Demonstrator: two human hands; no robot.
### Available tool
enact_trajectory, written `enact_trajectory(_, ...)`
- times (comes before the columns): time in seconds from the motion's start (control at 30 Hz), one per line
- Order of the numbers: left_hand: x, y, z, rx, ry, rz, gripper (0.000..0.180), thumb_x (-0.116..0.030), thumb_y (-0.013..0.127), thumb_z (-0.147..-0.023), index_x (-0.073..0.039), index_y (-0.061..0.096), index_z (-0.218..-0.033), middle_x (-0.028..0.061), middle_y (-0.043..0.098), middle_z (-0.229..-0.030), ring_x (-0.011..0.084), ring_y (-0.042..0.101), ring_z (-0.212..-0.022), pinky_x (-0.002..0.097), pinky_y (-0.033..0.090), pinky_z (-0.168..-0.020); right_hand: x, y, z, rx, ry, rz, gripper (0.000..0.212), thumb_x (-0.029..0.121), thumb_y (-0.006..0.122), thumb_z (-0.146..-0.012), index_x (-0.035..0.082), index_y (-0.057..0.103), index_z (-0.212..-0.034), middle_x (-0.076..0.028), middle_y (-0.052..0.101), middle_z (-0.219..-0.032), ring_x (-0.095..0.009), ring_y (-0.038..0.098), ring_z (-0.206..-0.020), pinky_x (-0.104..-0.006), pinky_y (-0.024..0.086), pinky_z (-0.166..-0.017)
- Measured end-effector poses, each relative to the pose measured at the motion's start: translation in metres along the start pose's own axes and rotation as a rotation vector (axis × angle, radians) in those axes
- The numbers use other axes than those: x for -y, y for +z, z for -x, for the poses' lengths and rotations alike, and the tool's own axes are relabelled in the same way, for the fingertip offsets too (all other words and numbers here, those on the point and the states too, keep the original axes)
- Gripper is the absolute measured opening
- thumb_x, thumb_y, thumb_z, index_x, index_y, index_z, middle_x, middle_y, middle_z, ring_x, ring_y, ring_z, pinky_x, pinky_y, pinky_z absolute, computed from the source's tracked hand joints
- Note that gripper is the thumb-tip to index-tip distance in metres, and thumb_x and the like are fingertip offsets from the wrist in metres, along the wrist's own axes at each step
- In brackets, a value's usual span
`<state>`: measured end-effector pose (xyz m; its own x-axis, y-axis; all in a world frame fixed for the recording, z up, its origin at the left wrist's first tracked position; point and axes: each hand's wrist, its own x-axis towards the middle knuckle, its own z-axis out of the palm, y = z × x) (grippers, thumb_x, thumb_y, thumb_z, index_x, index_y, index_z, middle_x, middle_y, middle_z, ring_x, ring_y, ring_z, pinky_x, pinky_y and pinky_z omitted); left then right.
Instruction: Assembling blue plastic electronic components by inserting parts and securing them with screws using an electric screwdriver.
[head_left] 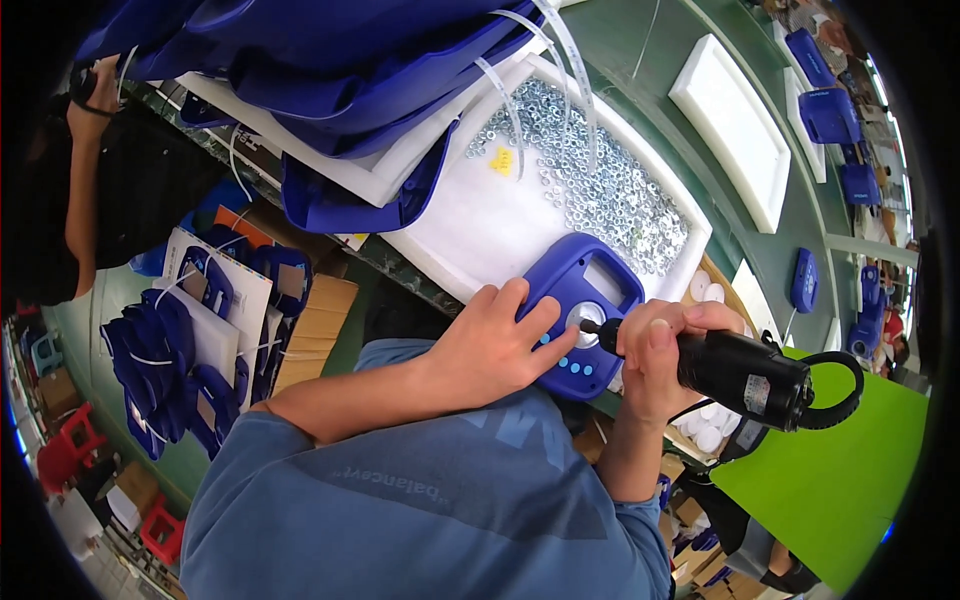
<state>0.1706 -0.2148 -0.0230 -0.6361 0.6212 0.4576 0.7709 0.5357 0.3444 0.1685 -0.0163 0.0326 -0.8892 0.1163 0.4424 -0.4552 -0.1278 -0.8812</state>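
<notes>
My right hand (660, 350) is wrapped round a black electric screwdriver (735, 375), which lies nearly level. Its bit meets a pale round disc (586, 316) in the middle of a blue plastic housing (563, 287); whether a fastener sits under the tip cannot be made out. The housing has a rectangular opening at its far end and several light blue dots near me. My left hand (500, 335) grips the housing's left side, its fingers curled over the edge and face. Beyond the housing, a white tray (455, 250) bears many small metal nuts (615, 190).
Stacked blue housings (330, 60) with clear straps rise at the far left. White round discs (708, 430) lie beside my right forearm, near a green sheet (840, 470). An upturned white tray or lid (735, 125) lies at far right. Another person's arm (85, 190) shows at left.
</notes>
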Motion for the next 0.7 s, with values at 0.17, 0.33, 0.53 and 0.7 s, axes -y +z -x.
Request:
enact_trajectory(0.17, -0.0011, 0.0004, 0.0010, 0.014, -0.007, -0.003, 0.047, -0.019, 0.071, -0.079, -0.018, 0.078, -0.125, 0.0066, 0.054, -0.112, 0.0282, 0.049, -0.099, 0.0352, 0.052, -0.080, -0.0010, -0.0003, 0.0014, -0.003, -0.002, 0.024, 0.035, -0.013, 0.064, -0.095, 0.005, 0.045, -0.118, -0.007, 0.057, -0.075, -0.016, 0.052, -0.052, -0.0338, 0.050, -0.052)
enact_trajectory(0.33, -0.0019, -0.0001, 0.0019, 0.028, -0.009, 0.003, 0.046, -0.018, 0.070, -0.081, -0.018, 0.077, -0.126, 0.0074, 0.053, -0.114, 0.0286, 0.049, -0.100, 0.0355, 0.052, -0.081, -0.0003, -0.0022, 0.0018, 0.044, -0.044, 0.035, 0.032, -0.014, 0.063, -0.095, 0.005, 0.045, -0.114, -0.010, 0.059, -0.074, -0.017, 0.052, -0.052, -0.0336, 0.050, -0.053)
enact_trajectory(0.53, -0.0017, 0.0014, 0.0037, 0.029, -0.011, 0.007, 0.045, -0.018, 0.070, -0.082, -0.018, 0.076, -0.126, 0.0079, 0.052, -0.114, 0.0289, 0.049, -0.100, 0.0355, 0.052, -0.081, 0.0026, 0.0029, 0.0047, 0.007, 0.005, 0.026, 0.034, -0.016, 0.061, -0.094, 0.005, 0.045, -0.115, -0.008, 0.057, -0.071, -0.017, 0.053, -0.052, -0.0341, 0.050, -0.053)
enact_trajectory(0.7, -0.0019, 0.0007, 0.0039, 0.023, -0.014, 0.011, 0.045, -0.018, 0.070, -0.082, -0.017, 0.076, -0.127, 0.0080, 0.052, -0.115, 0.0293, 0.049, -0.100, 0.0363, 0.052, -0.081, -0.0015, -0.0019, 0.0041, 0.070, -0.052, 0.040, 0.036, -0.016, 0.062, -0.093, 0.004, 0.046, -0.119, -0.008, 0.057, -0.072, -0.017, 0.054, -0.053, -0.0348, 0.051, -0.053)
